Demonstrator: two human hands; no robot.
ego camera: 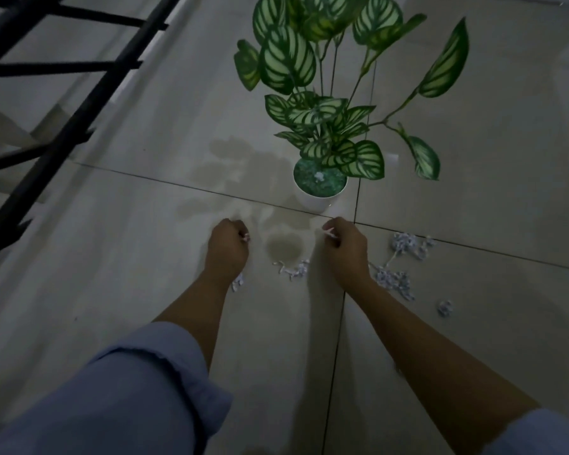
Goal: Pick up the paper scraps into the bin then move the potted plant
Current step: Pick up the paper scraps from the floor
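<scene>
A potted plant [321, 183] with striped green leaves stands in a white pot on the tiled floor, just beyond my hands. My left hand [227, 247] is closed with bits of paper showing at the fingertips. My right hand [344, 244] pinches paper scraps between its fingers. Loose paper scraps [391, 279] lie in small heaps to the right of my right hand, more lie between the hands [293, 269], and one clump sits under my left wrist [238, 284]. No bin is in view.
A black metal stair railing [66, 103] runs diagonally across the upper left, with steps below it. A single scrap ball [444, 307] lies apart at the right. The glossy floor tiles [112, 257] reflect the plant.
</scene>
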